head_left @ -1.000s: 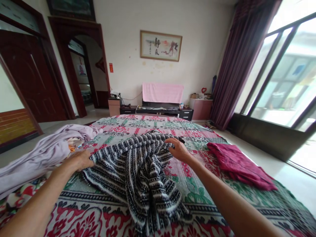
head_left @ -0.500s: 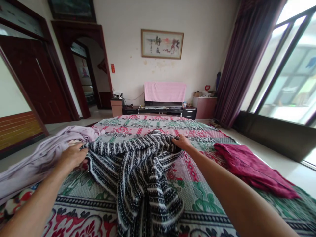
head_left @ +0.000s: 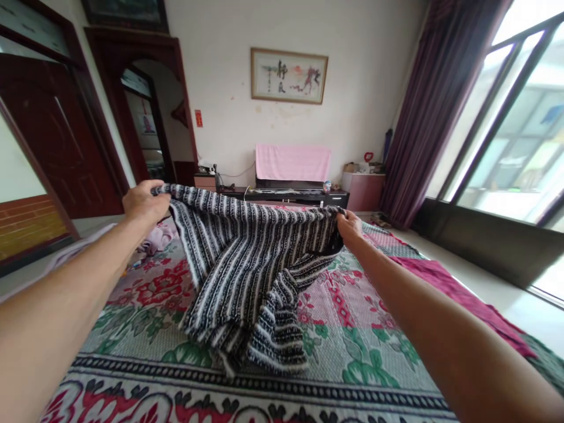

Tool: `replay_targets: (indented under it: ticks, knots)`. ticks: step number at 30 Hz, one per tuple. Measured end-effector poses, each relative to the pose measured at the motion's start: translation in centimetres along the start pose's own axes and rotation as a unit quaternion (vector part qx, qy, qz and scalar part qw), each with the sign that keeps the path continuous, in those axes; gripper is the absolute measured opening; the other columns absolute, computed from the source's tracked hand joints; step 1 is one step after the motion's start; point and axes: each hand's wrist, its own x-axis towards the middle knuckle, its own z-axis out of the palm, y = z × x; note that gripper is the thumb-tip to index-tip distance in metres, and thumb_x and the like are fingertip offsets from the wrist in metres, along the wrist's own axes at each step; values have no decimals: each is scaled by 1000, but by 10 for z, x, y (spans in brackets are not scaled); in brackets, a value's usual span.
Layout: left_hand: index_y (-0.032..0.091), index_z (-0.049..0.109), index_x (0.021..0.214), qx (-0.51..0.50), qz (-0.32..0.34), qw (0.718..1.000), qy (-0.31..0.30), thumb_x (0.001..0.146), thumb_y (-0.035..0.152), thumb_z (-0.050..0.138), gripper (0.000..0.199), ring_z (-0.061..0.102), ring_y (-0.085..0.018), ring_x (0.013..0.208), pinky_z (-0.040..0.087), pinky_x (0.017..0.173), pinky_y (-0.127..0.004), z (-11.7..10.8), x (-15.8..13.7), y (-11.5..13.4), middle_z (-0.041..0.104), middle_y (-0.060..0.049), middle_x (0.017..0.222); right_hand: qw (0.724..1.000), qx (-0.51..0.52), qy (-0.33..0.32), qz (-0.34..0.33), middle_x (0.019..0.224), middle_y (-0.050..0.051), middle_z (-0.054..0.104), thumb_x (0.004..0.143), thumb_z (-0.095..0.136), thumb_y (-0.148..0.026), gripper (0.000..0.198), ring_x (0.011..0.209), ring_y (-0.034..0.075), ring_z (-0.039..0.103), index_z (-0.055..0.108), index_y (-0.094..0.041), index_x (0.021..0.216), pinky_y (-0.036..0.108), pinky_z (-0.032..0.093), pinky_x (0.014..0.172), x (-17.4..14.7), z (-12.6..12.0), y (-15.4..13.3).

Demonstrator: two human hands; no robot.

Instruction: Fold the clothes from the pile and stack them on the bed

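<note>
A black-and-white striped knit garment, which looks like a sweater, is stretched between my two hands above the bed. My left hand grips its upper left corner, fingers closed on the cloth. At the upper right corner, my right hand pinches the fabric. The top edge runs nearly straight from hand to hand, the left end held higher. Below it the body and a sleeve hang in folds, their lower ends close to or touching the flowered bedspread.
A folded dark-pink cloth lies on the bed's right side. Pale lilac fabric is bunched at the left, partly behind my left arm. Past the bed stands a low black cabinet with a pink-covered screen.
Both hands have risen, the left one most, lifting the striped garment off the bed. My right hand has shifted right, pulling the top edge taut, and the lower part has drawn away from me.
</note>
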Motion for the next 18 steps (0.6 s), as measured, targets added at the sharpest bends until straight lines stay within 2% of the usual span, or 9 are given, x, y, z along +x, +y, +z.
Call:
replay_targets:
  ticks: [2, 4, 6, 7, 10, 12, 15, 18]
  knots:
    - [8, 24, 148, -41, 43, 998, 3, 84, 45, 51, 79, 43, -24, 128, 34, 106, -33, 7, -5, 17, 41, -13, 145, 999, -20, 25, -7, 107, 10, 65, 76, 44, -33, 46, 95, 21, 57, 60, -14, 116, 27, 45, 81, -2, -5, 1]
    - [6, 19, 149, -35, 122, 991, -29, 80, 40, 57, 86, 32, -25, 136, 28, 110, -31, 19, -20, 24, 29, -16, 152, 997, -64, 30, -15, 124, 14, 57, 72, 49, -27, 56, 111, 24, 53, 53, -12, 126, 32, 42, 93, -14, -10, 4]
    - [6, 33, 145, -1, 161, 984, -83, 80, 33, 56, 74, 34, -24, 135, 29, 109, -29, 33, -38, 21, 32, -16, 151, 994, -98, 14, -48, 132, 16, 51, 70, 50, -23, 56, 120, 26, 48, 55, -12, 125, 36, 37, 100, -33, -13, 6]
    - [9, 43, 140, 18, 152, 981, -118, 79, 33, 55, 67, 40, -24, 131, 32, 106, -28, 40, -48, 16, 38, -14, 148, 992, -102, -6, -80, 132, 14, 52, 71, 50, -21, 50, 121, 26, 48, 58, -13, 120, 37, 36, 102, -44, -13, 5]
    - [16, 65, 117, 69, 84, 964, -242, 78, 35, 52, 46, 60, -22, 105, 43, 88, -26, 57, -75, -3, 65, -8, 121, 973, -85, -112, -185, 117, 9, 63, 72, 46, -15, 36, 111, 21, 56, 68, -17, 100, 33, 39, 101, -80, -10, -4]
    - [19, 72, 101, 88, 58, 951, -291, 75, 36, 53, 37, 65, -20, 87, 44, 75, -24, 62, -89, -17, 73, -5, 97, 945, -63, -223, -230, 107, 5, 68, 71, 45, -12, 35, 102, 19, 61, 70, -19, 94, 29, 42, 97, -101, -7, -15]
    - [19, 74, 76, 106, 60, 931, -343, 70, 34, 52, 27, 63, -19, 70, 40, 60, -23, 64, -104, -38, 70, -2, 70, 883, -31, -386, -263, 107, 2, 69, 66, 44, -8, 44, 100, 17, 62, 71, -20, 98, 27, 43, 96, -128, -4, -33]
    - [20, 71, 64, 115, 36, 924, -362, 68, 36, 50, 27, 60, -18, 61, 35, 54, -24, 65, -114, -54, 64, -2, 59, 842, 11, -465, -273, 111, 1, 68, 61, 43, -6, 55, 105, 18, 61, 68, -21, 108, 28, 42, 97, -147, -4, -46]
